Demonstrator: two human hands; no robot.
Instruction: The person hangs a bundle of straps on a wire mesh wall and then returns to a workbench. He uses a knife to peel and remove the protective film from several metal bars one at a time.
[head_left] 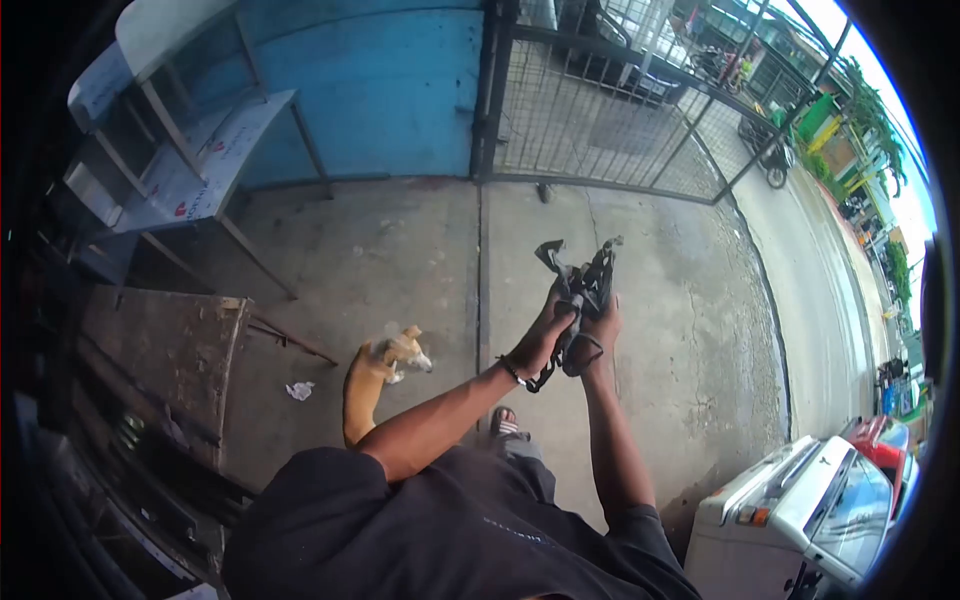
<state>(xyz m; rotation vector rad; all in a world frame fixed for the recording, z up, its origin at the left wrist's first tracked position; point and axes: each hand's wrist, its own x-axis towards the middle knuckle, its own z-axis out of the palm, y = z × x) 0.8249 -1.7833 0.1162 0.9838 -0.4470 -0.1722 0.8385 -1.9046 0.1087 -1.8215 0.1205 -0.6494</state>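
Both of my hands are closed around a dark bundle of what look like black straps (592,282), held out in front of my body above the concrete floor. My left hand (543,338), with a dark band at its wrist, grips the bundle from the left. Against it on the other side is my right hand (600,328), fingers wrapped round the same bundle. Loose ends stick up past my fingers, and a loop hangs below between the wrists. The exact kind of object cannot be made out.
A tan and white dog (368,385) stands left of my legs, near crumpled white paper (299,391). Further left are a metal table (215,165) and a worn board (165,340). A mesh gate (620,120) stands ahead; a white vehicle (760,500) is at right.
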